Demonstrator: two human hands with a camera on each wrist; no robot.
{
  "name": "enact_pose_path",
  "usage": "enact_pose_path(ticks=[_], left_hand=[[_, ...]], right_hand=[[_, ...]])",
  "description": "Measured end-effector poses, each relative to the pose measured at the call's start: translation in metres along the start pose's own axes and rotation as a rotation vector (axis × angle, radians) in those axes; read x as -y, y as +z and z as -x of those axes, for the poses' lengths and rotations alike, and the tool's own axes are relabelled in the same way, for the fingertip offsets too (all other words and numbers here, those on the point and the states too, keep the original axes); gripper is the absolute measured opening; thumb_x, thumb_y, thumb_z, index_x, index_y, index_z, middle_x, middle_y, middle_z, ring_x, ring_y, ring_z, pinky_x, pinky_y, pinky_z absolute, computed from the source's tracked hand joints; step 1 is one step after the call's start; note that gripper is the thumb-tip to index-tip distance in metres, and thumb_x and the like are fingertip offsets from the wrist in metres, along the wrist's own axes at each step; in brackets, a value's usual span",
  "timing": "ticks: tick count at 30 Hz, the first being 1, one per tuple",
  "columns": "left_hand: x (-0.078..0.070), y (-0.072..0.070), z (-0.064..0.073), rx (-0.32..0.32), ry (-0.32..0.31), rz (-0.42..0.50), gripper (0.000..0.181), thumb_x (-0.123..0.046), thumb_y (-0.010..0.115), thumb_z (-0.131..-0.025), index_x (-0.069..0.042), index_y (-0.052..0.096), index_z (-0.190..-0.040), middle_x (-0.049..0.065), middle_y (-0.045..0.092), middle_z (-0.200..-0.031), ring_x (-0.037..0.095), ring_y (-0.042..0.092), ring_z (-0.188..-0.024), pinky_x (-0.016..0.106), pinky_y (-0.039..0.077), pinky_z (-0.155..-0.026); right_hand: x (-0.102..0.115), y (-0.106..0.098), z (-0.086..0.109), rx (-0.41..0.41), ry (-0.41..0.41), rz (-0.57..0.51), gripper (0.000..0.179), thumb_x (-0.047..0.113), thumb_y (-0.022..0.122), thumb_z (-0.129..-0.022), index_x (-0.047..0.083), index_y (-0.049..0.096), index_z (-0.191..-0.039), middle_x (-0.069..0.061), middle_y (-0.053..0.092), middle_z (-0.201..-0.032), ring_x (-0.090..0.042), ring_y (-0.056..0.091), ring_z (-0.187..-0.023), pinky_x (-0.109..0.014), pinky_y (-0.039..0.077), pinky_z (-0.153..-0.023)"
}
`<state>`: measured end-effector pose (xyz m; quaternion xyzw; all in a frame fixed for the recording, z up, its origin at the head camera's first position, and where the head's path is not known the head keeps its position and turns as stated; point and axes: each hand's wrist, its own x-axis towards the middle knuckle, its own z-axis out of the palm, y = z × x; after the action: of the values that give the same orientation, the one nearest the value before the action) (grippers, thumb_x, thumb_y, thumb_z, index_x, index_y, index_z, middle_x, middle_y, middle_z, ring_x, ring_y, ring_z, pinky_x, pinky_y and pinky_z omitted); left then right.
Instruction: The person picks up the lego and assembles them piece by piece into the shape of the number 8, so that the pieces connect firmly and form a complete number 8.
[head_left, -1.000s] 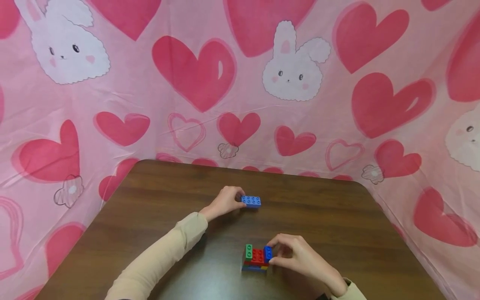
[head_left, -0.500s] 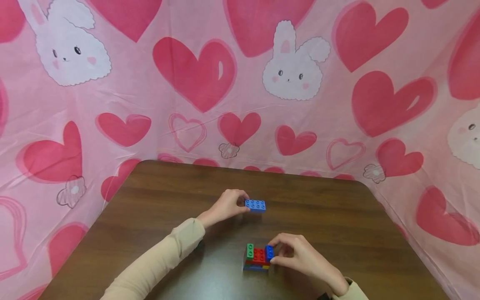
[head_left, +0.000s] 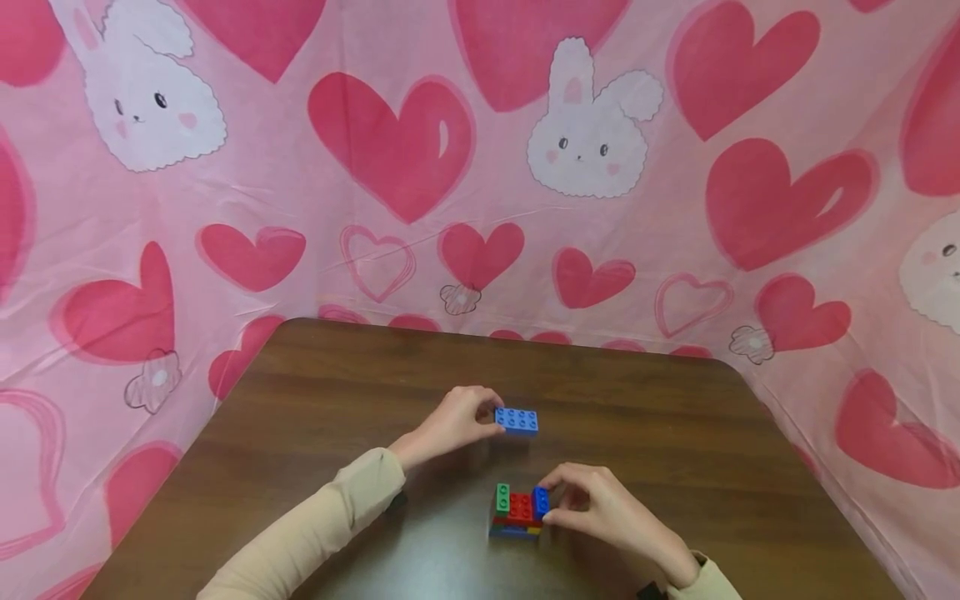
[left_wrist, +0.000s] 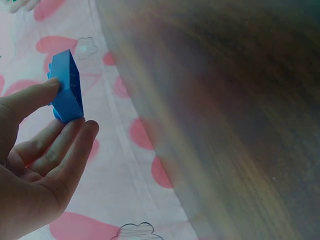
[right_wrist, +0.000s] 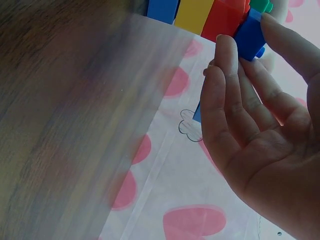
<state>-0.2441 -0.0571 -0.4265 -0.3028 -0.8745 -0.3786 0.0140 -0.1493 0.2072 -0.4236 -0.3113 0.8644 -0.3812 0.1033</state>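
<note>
My left hand (head_left: pixel 456 422) pinches a light blue toy building brick (head_left: pixel 517 421) by its left end, with the studs facing up, above the middle of the table. In the left wrist view, the thumb lies on one side of that brick (left_wrist: pixel 67 92) and fingertips on its end. Nearer to me stands a small stack of bricks: a red brick (head_left: pixel 521 507) with a green brick (head_left: pixel 502 498) on its left and a dark blue brick (head_left: pixel 541 502) on its right. Blue and yellow (right_wrist: pixel 193 15) bricks lie beneath. My right hand (head_left: pixel 606 508) pinches the dark blue brick between thumb and fingers.
The brown wooden table (head_left: pixel 337 375) has rounded far corners. Behind and beside it hangs a pink cloth (head_left: pixel 510 217) printed with hearts and rabbits.
My left hand has brought the light blue brick toward me and slightly right, closer to the stack. The right hand stays on the dark blue brick, almost still.
</note>
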Motion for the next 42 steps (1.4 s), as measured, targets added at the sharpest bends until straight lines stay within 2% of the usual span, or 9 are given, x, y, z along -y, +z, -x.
enact_pose_path(ticks=[6, 14, 18, 24, 29, 33, 42], left_hand=[[-0.005, 0.0, 0.009, -0.01, 0.01, -0.017, 0.032, -0.025, 0.08, -0.084, -0.009, 0.072, -0.11, 0.004, 0.074, -0.104, 0.013, 0.066, -0.085, 0.022, 0.056, -0.078], [-0.013, -0.001, 0.021, 0.005, 0.028, 0.009, 0.032, -0.023, 0.08, -0.084, -0.008, 0.071, -0.111, 0.006, 0.074, -0.106, 0.02, 0.07, -0.091, 0.033, 0.06, -0.082], [-0.016, -0.002, 0.026, 0.013, 0.029, 0.0, 0.032, -0.024, 0.079, -0.084, -0.01, 0.071, -0.111, 0.004, 0.074, -0.106, 0.014, 0.069, -0.089, 0.026, 0.058, -0.081], [-0.02, -0.002, 0.032, 0.01, 0.035, -0.009, 0.032, -0.025, 0.079, -0.084, -0.011, 0.071, -0.111, 0.003, 0.074, -0.106, 0.011, 0.068, -0.088, 0.018, 0.055, -0.08], [-0.023, -0.002, 0.036, 0.013, 0.039, 0.026, 0.031, -0.025, 0.079, -0.085, -0.011, 0.071, -0.111, 0.003, 0.074, -0.107, 0.017, 0.07, -0.09, 0.027, 0.059, -0.081], [-0.026, -0.001, 0.039, 0.014, 0.048, 0.048, 0.031, -0.025, 0.079, -0.084, -0.012, 0.071, -0.111, 0.003, 0.074, -0.107, 0.016, 0.069, -0.09, 0.033, 0.059, -0.083], [-0.034, 0.002, 0.047, 0.037, 0.078, 0.056, 0.03, -0.023, 0.079, -0.085, -0.011, 0.07, -0.111, 0.003, 0.073, -0.105, 0.016, 0.069, -0.09, 0.016, 0.054, -0.08]], right_hand=[[0.0, 0.001, 0.0, -0.002, -0.009, 0.006, 0.028, 0.032, 0.073, -0.089, 0.013, 0.067, -0.109, -0.004, 0.071, -0.093, 0.004, 0.061, -0.07, -0.021, 0.054, -0.064], [0.0, 0.002, 0.001, -0.015, -0.02, 0.022, 0.029, 0.031, 0.073, -0.089, 0.013, 0.066, -0.111, -0.001, 0.07, -0.093, 0.004, 0.06, -0.071, -0.021, 0.054, -0.062], [0.002, 0.002, 0.003, -0.038, -0.05, 0.034, 0.03, 0.032, 0.073, -0.089, 0.013, 0.066, -0.112, -0.001, 0.07, -0.095, 0.004, 0.06, -0.071, -0.021, 0.054, -0.062], [0.007, -0.003, 0.004, -0.142, -0.14, 0.067, 0.026, 0.03, 0.073, -0.089, 0.016, 0.067, -0.11, -0.004, 0.073, -0.1, 0.004, 0.062, -0.071, -0.022, 0.055, -0.065], [0.011, -0.007, 0.004, -0.259, -0.205, 0.147, 0.021, 0.022, 0.075, -0.088, 0.019, 0.067, -0.107, 0.0, 0.073, -0.097, 0.004, 0.061, -0.071, -0.022, 0.056, -0.066], [0.012, -0.008, 0.002, -0.305, -0.217, 0.183, 0.022, 0.018, 0.076, -0.087, 0.018, 0.067, -0.107, 0.003, 0.072, -0.097, 0.005, 0.06, -0.07, -0.022, 0.056, -0.064], [0.012, -0.007, 0.001, -0.307, -0.184, 0.167, 0.028, 0.019, 0.076, -0.087, 0.01, 0.066, -0.112, -0.006, 0.071, -0.103, 0.004, 0.06, -0.072, -0.022, 0.056, -0.066]])
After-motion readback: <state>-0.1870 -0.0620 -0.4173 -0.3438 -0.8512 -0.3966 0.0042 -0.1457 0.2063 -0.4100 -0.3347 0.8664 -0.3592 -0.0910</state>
